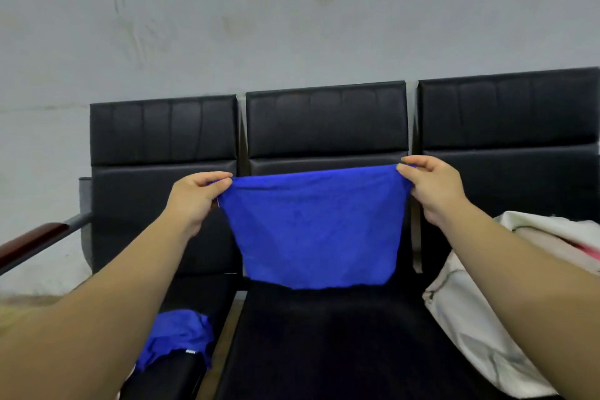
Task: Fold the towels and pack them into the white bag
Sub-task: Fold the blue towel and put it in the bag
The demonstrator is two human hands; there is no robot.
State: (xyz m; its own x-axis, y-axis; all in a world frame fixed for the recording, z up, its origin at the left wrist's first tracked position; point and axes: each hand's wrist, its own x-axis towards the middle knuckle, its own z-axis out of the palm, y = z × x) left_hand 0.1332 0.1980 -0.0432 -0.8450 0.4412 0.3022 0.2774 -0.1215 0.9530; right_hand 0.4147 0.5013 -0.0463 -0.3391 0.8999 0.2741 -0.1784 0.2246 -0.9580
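No writing, brand, number or sign can be read here. The only possible label is a small white tag on the crumpled blue towel, which lies on the seat just left of the middle seat. The tag is too small and blurred to show any print.

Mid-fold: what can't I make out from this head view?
Head view:
1. white bag: cut off by the right edge, partly behind the right forearm; contents unclear.
2. crumpled blue towel, left seat: partly behind the left forearm.
3. held blue towel: corners inside left hand and right hand; single or doubled, cannot tell.
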